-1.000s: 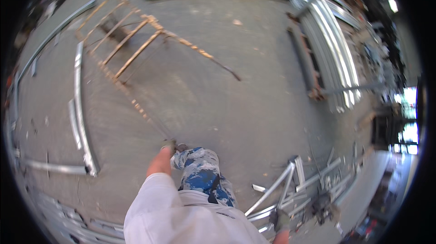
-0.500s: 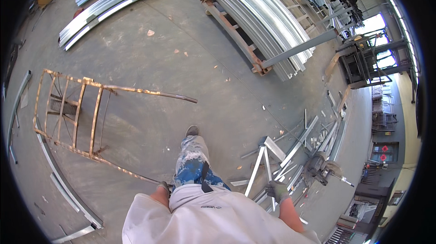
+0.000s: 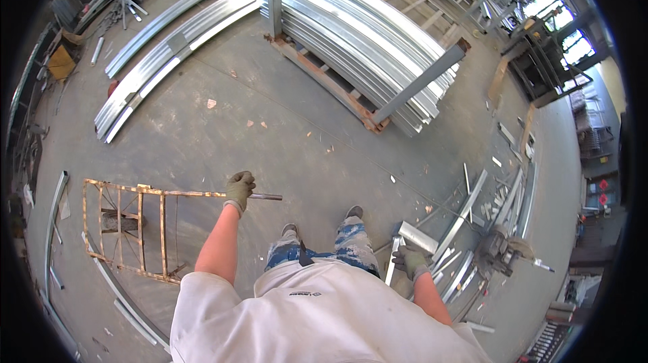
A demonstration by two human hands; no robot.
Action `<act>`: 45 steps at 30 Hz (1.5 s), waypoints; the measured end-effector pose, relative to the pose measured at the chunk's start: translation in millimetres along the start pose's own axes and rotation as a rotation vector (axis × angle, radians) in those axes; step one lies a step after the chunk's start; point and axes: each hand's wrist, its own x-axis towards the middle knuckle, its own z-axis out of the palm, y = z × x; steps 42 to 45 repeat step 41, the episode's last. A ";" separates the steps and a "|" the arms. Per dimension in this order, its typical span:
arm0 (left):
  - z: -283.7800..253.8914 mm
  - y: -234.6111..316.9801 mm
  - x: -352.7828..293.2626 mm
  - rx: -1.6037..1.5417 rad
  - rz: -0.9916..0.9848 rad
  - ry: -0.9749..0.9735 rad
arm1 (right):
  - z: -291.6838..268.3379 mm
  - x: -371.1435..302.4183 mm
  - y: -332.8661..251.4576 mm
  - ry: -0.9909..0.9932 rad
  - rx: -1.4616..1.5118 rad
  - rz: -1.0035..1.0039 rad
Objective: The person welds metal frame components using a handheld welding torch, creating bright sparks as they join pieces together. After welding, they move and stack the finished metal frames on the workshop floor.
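My left hand (image 3: 239,189), in a grey-green work glove, is wrapped round the far handle of a rusty handcart (image 3: 163,235). The grey pipe end of that handle sticks out past my fist to the right. The cart's near handle disappears behind my left arm. A wheel (image 3: 121,221) shows through the frame at the cart's left end. My right hand (image 3: 410,262), gloved alike, hangs low with its fingers somewhat apart and holds nothing visible. It overlaps the view of some cut metal profiles (image 3: 418,237); whether it touches them is unclear.
A bundle of shiny steel profiles (image 3: 351,32) lies on a rusty rack (image 3: 324,83) ahead. Long profiles (image 3: 145,86) stretch across the floor at far left. A cut-off saw (image 3: 496,251) stands among offcuts at right. Behind is a forklift (image 3: 543,62).
My left hand has moved from the cart's near handle to its far one. The cart sits lower in view. Both my shoes now show, where only one did.
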 end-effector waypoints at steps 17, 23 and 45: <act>226.4 -25.2 -73.0 0.257 0.164 -0.032 | -104.9 221.2 -255.7 -0.168 0.197 -0.170; 285.3 6.4 -39.2 0.256 0.137 -0.164 | -74.5 213.7 -299.9 -0.193 0.333 -0.117; 532.4 90.3 -84.9 0.260 0.405 -0.172 | -173.1 448.3 -498.5 -0.337 0.406 -0.088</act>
